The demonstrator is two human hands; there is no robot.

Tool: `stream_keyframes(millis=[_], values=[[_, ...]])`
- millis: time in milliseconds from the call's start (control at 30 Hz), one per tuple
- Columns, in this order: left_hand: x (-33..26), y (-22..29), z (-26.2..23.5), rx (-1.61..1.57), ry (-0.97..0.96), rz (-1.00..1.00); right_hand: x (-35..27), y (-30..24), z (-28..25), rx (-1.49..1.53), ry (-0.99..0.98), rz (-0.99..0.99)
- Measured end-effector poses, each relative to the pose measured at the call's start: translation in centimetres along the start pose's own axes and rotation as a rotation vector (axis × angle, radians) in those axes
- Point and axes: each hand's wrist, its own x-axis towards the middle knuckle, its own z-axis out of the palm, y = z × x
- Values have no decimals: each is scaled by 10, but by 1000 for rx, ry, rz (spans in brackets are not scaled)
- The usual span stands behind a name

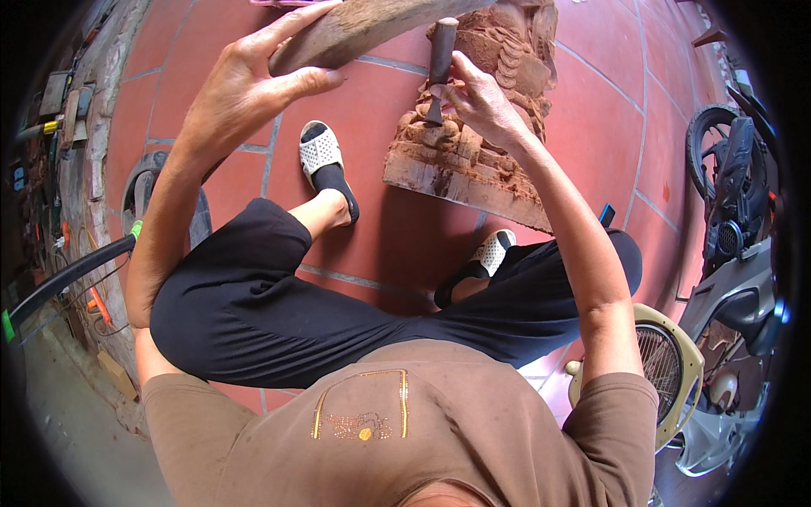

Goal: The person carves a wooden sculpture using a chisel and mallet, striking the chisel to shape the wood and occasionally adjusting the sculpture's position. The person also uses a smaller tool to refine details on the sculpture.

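Note:
My left hand (253, 76) is raised at the upper left, closed around the near end of a thick wooden mallet (363, 32). The mallet slants up to the right, above the floor and toward the carving. In my right hand (481, 100) a chisel (441, 59) with a dark body stands nearly upright, pinched between thumb and fingers. Its flared lower end meets the reddish-brown wood carving (460, 165), which has deep relief and rounded forms. The carving lies on the floor in front of my feet, and its far end runs out of view at the top.
Red floor tiles (338, 97) surround the carving. My slippers (321, 148) are on both sides of its near end. A fan (663, 363) stands by my right elbow, with a motorbike (731, 194) beyond it. Wood pieces and tools line the left wall (93, 152).

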Motion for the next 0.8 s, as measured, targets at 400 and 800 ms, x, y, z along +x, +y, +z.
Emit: stream_keyframes(millis=[400,800], values=[[10,-5,2,45,115,130,2,6,-1,194,-11,70],[3,11,0,-42,-10,-113,1,5,-21,549,43,354]])
